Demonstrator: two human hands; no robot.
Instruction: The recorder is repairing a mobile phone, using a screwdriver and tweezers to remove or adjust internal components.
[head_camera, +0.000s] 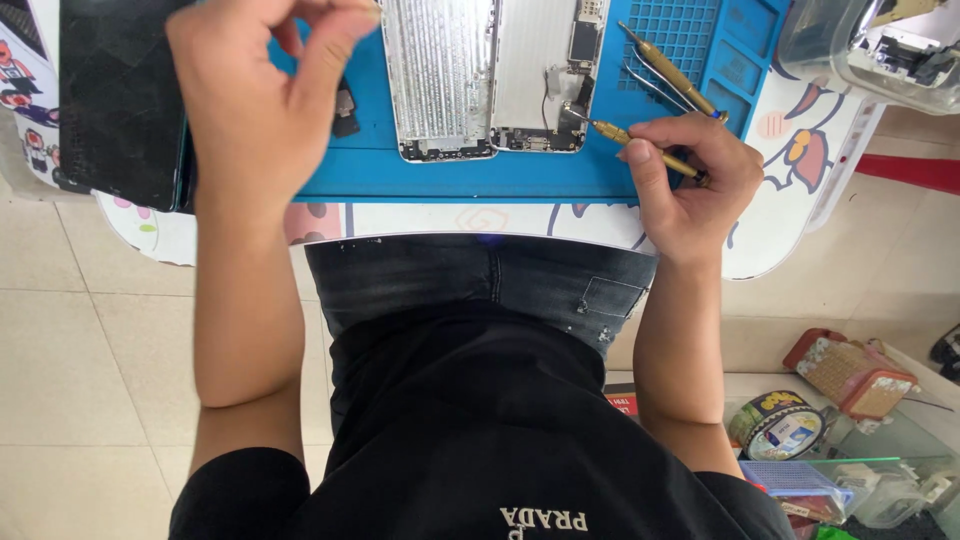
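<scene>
An opened silver phone housing (490, 75) lies on a blue work mat (450, 175), its inner metal plate and small parts showing. My right hand (690, 185) grips a gold screwdriver (640, 145), whose tip touches the housing's lower right corner. My left hand (265, 90) hovers over the mat's left side with the fingers curled together; whether they pinch anything is hidden. A small dark part (345, 110) lies on the mat just right of that hand.
A black screen panel (120, 95) lies at the table's left. A second gold screwdriver (670, 65) and tweezers (650, 85) rest on the mat's right. A clear box of parts (880, 50) stands at top right. On the floor at right are a tape roll (780, 425) and containers.
</scene>
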